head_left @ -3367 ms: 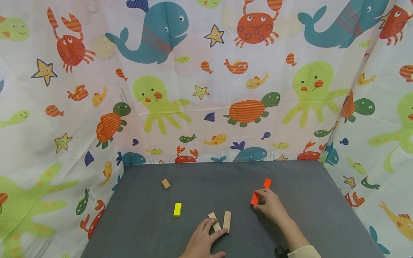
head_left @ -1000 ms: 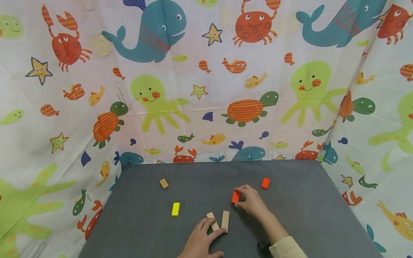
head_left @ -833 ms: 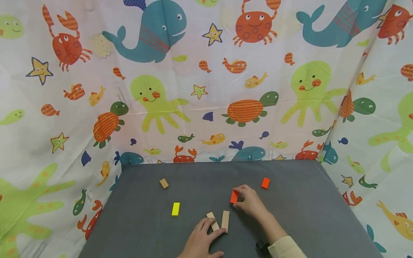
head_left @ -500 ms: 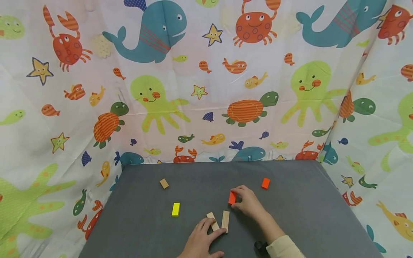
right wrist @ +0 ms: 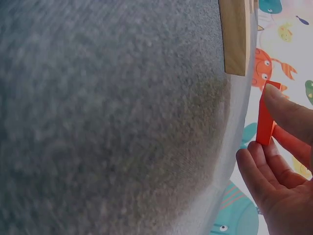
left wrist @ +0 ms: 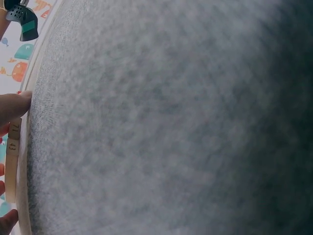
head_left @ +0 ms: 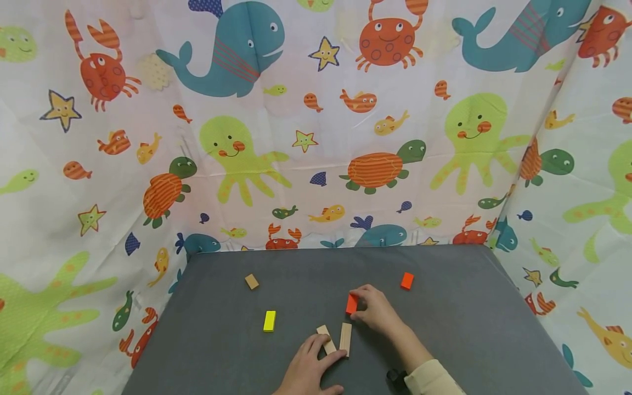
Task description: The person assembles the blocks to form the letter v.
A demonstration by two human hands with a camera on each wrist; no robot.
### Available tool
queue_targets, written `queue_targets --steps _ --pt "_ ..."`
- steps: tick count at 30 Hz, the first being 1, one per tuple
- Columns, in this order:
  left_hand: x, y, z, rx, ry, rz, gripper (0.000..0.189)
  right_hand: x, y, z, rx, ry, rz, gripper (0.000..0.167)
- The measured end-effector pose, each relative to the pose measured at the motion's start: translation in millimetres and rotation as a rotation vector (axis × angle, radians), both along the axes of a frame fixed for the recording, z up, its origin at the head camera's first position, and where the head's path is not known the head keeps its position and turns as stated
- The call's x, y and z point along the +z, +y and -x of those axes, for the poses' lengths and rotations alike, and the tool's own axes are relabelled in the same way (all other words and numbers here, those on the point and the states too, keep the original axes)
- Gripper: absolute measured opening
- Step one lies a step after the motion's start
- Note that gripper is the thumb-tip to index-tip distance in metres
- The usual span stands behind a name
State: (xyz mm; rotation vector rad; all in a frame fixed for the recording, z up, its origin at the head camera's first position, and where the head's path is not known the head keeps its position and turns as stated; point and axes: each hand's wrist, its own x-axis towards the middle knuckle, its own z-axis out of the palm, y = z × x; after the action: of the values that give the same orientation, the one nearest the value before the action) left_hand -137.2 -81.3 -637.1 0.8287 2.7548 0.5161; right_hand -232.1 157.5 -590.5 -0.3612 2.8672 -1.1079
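Note:
My right hand (head_left: 377,311) pinches a red-orange block (head_left: 351,304) at its two ends, over the middle of the grey table. In the right wrist view the thumb (right wrist: 288,110) lies at the top end of that block (right wrist: 265,117), with fingertips at its lower end. Near the front, my left hand (head_left: 308,365) holds two plain wooden blocks, fingers on the left block (head_left: 327,341) and thumb at the near end of the right block (head_left: 346,339). These two form a V. The left wrist view shows printed numbers on their ends (left wrist: 13,139), between thumb and fingers.
A yellow block (head_left: 269,321) lies left of the wooden pair. Farther back are a small wooden block (head_left: 252,281) at left and another red-orange block (head_left: 407,281) at right. A curtain with sea animals (head_left: 316,219) hangs behind the grey table (head_left: 222,356).
The right hand has carried the red-orange block leftward from beside the other red-orange block, toward the wooden pair. The left hand and its two wooden blocks stay in place.

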Motion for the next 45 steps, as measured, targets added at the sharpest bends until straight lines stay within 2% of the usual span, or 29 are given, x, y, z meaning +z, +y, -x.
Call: queue_targets --steps 7,17,24,32,45 --pt "0.2 -1.0 -0.3 -0.009 0.015 -0.004 0.066 -1.6 -4.5 -0.7 0.011 -0.013 0.004 0.058" --pt "-0.4 0.0 1.1 -0.003 -0.004 -0.01 0.066 -4.5 -5.1 0.3 0.03 -0.02 0.001 0.059" --pt "-3.9 -0.8 1.1 -0.027 0.026 -0.027 0.066 -7.0 -4.6 0.1 0.054 -0.043 -0.001 0.06" --pt "-1.6 -1.5 -0.5 -0.015 0.033 -0.037 0.065 -7.6 -6.0 -0.4 0.097 0.002 -0.002 0.058" --pt "-6.6 -2.1 -0.2 -0.01 0.051 -0.041 0.065 -10.2 -5.0 0.2 0.117 -0.008 -0.032 0.059"
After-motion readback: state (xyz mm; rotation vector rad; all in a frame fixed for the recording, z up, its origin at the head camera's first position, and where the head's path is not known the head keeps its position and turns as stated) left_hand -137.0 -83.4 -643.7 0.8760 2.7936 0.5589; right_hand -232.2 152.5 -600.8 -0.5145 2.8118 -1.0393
